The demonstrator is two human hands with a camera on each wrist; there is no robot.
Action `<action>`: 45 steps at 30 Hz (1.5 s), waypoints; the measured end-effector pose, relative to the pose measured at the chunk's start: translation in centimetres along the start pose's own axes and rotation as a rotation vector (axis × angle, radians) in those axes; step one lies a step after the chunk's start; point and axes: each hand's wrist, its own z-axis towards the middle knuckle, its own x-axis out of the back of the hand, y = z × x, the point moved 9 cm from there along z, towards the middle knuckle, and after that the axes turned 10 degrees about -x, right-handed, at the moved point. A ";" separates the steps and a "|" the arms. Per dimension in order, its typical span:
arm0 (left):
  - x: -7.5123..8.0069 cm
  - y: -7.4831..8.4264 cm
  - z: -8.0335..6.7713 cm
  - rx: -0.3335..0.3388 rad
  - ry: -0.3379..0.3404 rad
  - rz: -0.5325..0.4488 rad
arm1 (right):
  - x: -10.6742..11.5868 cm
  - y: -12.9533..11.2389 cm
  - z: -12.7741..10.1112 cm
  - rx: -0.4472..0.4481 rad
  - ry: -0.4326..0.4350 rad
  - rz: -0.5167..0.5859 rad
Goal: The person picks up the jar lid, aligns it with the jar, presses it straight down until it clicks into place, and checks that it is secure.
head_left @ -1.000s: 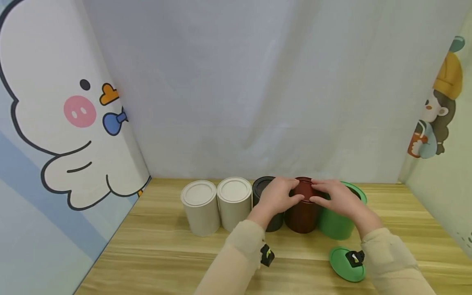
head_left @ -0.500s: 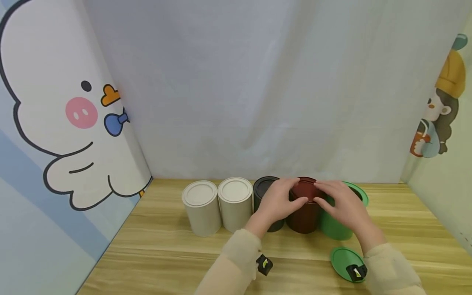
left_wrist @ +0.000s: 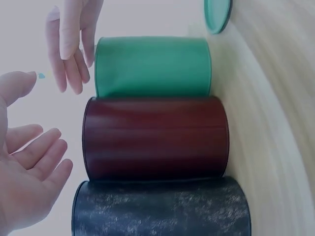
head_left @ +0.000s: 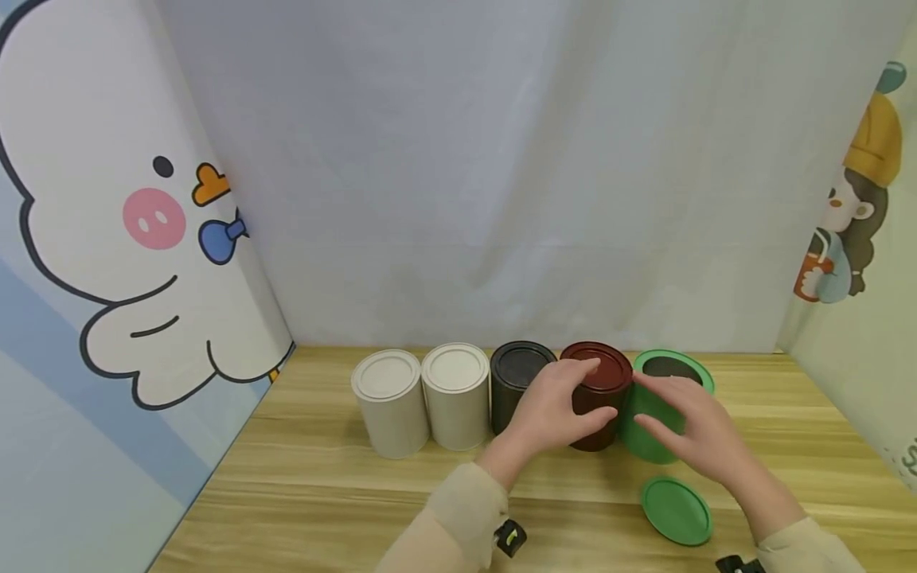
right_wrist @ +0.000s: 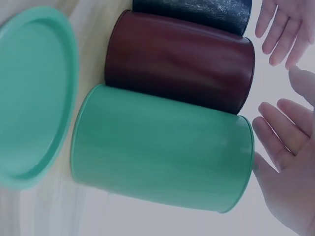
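Canisters, five, in one row along the back of the wooden table (head_left: 322, 493), sides touching or nearly so: two cream canisters (head_left: 390, 402) (head_left: 455, 395) at my left with lids on, then a black canister (head_left: 517, 380), a dark red canister (head_left: 598, 390) and a green canister (head_left: 662, 410). Lid status, judged from the head view: cream pair closed; black closed; dark red closed, its lid seated flush; green open, with a dark interior showing at its rim. Green lid (head_left: 676, 510), loose, lies flat on the table just in front of the green canister and apart from it. My left hand (head_left: 555, 406) is beside the dark red canister with fingers spread and relaxed; the left wrist view shows a gap between my palm and the tin, so it holds nothing. My right hand (head_left: 691, 430) hovers in front of the green canister's open mouth, fingers straight and loose, also holding nothing; whether it brushes the wall I cannot tell. Progress, as I judge it: four of five canisters capped, the red one done; what remains is the green canister, whose lid is not yet picked up or fitted.
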 end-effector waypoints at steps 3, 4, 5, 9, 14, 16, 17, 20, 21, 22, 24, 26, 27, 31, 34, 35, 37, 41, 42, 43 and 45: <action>-0.5 0.5 -0.3 -0.012 0.000 -0.006 | 0.5 0.0 -0.8 -0.003 -0.002 -0.004; -0.7 0.7 -0.4 -0.017 0.000 -0.010 | 0.6 0.0 -1.1 -0.001 -0.003 -0.003; -0.9 1.0 -0.5 -0.025 0.000 -0.005 | 0.7 0.1 -1.3 -0.001 -0.004 -0.003; -1.6 2.4 -1.2 -0.086 0.023 0.011 | 1.1 0.1 -2.3 0.008 -0.004 -0.009; -2.4 4.2 -2.2 -0.211 0.084 0.031 | 1.7 0.0 -3.4 0.038 -0.008 0.013; -2.9 4.6 -2.6 -0.241 0.093 0.042 | 1.9 0.0 -3.9 0.051 -0.005 0.017; -3.2 4.7 -2.7 -0.249 0.091 0.053 | 2.0 0.1 -4.2 0.055 -0.003 0.015; -4.3 4.9 -3.2 -0.238 0.052 0.084 | 2.0 0.4 -5.1 0.061 0.003 0.012; -4.7 4.9 -3.3 -0.230 0.036 0.085 | 1.9 0.5 -5.5 0.063 0.004 0.012; -5.1 4.8 -3.4 -0.222 0.020 0.086 | 1.8 0.7 -5.8 0.065 0.000 0.010; -5.8 4.7 -3.6 -0.198 -0.010 0.087 | 1.5 1.0 -6.4 0.070 -0.006 0.013; -6.4 4.6 -3.8 -0.176 -0.037 0.087 | 1.2 1.3 -6.9 0.082 -0.015 0.010; -6.6 4.6 -3.9 -0.168 -0.046 0.082 | 1.0 1.4 -7.2 0.087 -0.019 0.010; -7.7 4.2 -4.1 -0.129 -0.102 0.062 | 0.6 2.0 -8.1 0.097 -0.041 0.002; -8.7 4.0 -4.2 -0.105 -0.155 0.040 | 0.3 2.5 -8.8 0.097 -0.063 -0.017; -9.0 3.9 -4.2 -0.098 -0.176 0.034 | 0.2 2.6 -9.0 0.096 -0.070 -0.027; -9.6 3.9 -4.3 -0.093 -0.211 0.035 | 0.0 2.9 -9.4 0.093 -0.087 -0.047; -10.4 4.0 -4.4 -0.095 -0.251 0.049 | -0.4 3.6 -10.0 0.077 -0.117 -0.076; -10.5 4.1 -4.4 -0.101 -0.254 0.055 | -0.5 3.8 -10.2 0.074 -0.124 -0.076; -10.7 4.2 -4.3 -0.108 -0.258 0.063 | -0.6 3.9 -10.3 0.072 -0.131 -0.074; -10.9 4.4 -4.2 -0.123 -0.266 0.078 | -0.7 4.2 -10.5 0.071 -0.145 -0.062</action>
